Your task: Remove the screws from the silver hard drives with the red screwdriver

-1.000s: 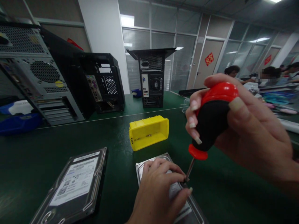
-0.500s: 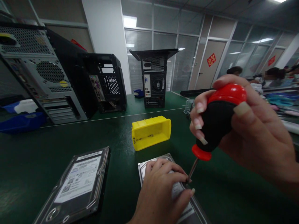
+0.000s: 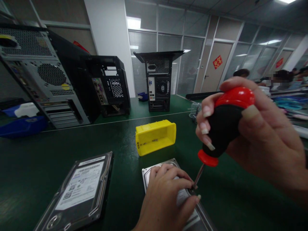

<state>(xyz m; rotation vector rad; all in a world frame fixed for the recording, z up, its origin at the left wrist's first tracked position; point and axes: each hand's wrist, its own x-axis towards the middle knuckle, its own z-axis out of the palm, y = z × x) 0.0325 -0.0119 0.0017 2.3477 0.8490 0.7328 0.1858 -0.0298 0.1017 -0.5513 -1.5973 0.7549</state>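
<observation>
My right hand point(image 3: 262, 134) is wrapped round the fat red and black handle of a screwdriver point(image 3: 222, 123). Its metal shaft slants down to the right edge of a silver hard drive point(image 3: 147, 175). Over that drive lies my left hand point(image 3: 166, 195), fingers curled on its top, thumb and forefinger on either side of the screwdriver's tip. Most of the drive's label is covered by this hand, and whatever the tip touches is too small to make out. A second hard drive point(image 3: 79, 186), label up, lies to the left, apart from both hands.
Beyond the drives, a yellow bin point(image 3: 156, 125) with a few small screws inside faces me on the green tabletop point(image 3: 120, 138). Computer cases stand behind: a large one point(image 3: 48, 77), a stripped one point(image 3: 108, 86) and a black tower point(image 3: 158, 80). A blue bin point(image 3: 26, 126) sits far left.
</observation>
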